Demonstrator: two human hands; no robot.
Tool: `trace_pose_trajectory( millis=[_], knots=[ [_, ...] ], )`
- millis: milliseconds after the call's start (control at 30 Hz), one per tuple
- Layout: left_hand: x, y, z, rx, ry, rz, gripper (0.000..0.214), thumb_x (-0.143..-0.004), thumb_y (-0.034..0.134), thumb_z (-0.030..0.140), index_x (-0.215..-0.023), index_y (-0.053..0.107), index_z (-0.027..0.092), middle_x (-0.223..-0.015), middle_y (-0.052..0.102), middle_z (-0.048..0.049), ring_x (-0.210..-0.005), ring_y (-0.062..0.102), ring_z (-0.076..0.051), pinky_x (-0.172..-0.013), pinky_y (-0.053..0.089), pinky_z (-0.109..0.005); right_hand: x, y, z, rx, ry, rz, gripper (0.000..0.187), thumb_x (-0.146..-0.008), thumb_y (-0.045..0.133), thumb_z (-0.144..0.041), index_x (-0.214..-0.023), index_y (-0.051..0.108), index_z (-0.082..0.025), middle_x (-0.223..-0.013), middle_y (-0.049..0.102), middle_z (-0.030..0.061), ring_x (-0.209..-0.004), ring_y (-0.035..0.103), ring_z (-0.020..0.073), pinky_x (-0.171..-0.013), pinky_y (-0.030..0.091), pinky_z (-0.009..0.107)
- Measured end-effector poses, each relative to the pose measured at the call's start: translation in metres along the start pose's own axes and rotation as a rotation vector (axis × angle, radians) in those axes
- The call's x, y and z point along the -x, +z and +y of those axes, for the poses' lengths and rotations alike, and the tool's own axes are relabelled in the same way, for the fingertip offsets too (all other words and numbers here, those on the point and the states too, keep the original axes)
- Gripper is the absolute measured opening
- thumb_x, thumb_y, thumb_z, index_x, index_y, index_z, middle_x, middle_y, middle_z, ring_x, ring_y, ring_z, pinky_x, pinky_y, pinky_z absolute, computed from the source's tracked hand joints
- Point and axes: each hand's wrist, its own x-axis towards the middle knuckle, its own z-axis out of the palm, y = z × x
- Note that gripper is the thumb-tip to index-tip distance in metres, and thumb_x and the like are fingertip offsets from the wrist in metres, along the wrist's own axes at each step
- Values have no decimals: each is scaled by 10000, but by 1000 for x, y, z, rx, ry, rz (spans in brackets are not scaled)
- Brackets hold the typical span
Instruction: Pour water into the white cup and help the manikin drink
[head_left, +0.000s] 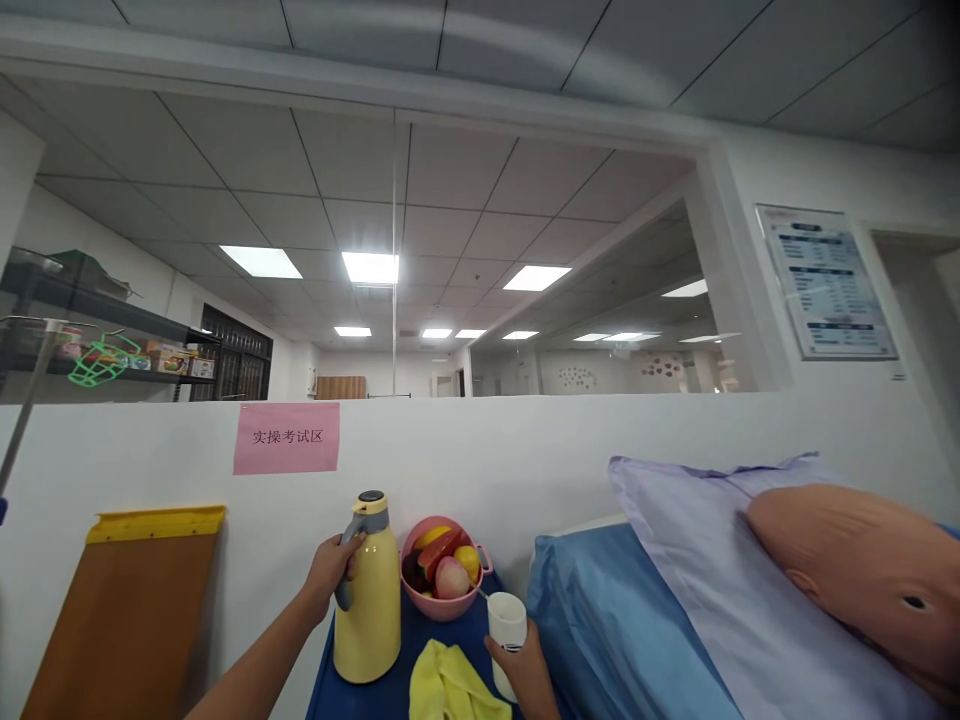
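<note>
A pale yellow thermos jug [373, 600] with a grey handle and lid stands upright on a blue bedside table [439, 650]. My left hand [330, 572] is wrapped round its handle. My right hand [523, 668] grips a white cup [507, 622] from below, just right of the jug. A yellow cloth [448, 686] lies on the table between my two hands. Behind the cup sits a pink bowl [444, 604] of fruit.
A bed with a blue pillow [600, 620] and a lilac pillow [705, 570] lies to the right, a training manikin head [862, 570] resting on it. A white partition wall [487, 460] carries a pink sign [286, 437]. A brown board [127, 610] leans at the left.
</note>
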Motion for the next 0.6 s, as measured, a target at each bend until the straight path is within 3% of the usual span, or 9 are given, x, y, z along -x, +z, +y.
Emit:
trace_pose_trajectory(
  millis=[167, 333, 467, 600],
  knots=[
    [1, 17, 5, 1, -90, 101, 385, -864, 571, 473, -646, 385, 215, -487, 322, 99, -421, 365, -85, -446, 313, -235, 12, -14, -33, -4, 72, -95, 433, -526, 695, -458, -859, 537, -229, -727, 690, 48, -731, 690, 328, -710, 540, 427],
    [20, 10, 29, -109, -112, 153, 348, -951, 532, 449, -744, 521, 170, -575, 423, 78, -460, 386, -64, -453, 354, -208, 24, -44, -87, -41, 91, -211, 430, -571, 725, -401, -928, 605, -193, -858, 728, 71, -843, 685, 323, -787, 519, 415],
    [40, -8, 81, -271, -51, 174, 331, -951, 537, 446, -818, 579, 146, -632, 510, 54, -504, 459, -73, -492, 411, -219, 35, -67, -142, -120, 70, -315, 418, -564, 769, -320, -927, 619, -178, -921, 733, 77, -864, 673, 306, -813, 517, 408],
    [53, -35, 160, -469, 117, 201, 238, -884, 596, 367, -828, 650, 142, -705, 617, 1, -652, 587, -142, -598, 467, -274, 43, -85, -199, -235, 48, -412, 470, -609, 756, -305, -1037, 614, -174, -952, 728, 66, -874, 666, 271, -801, 533, 384]
  ],
)
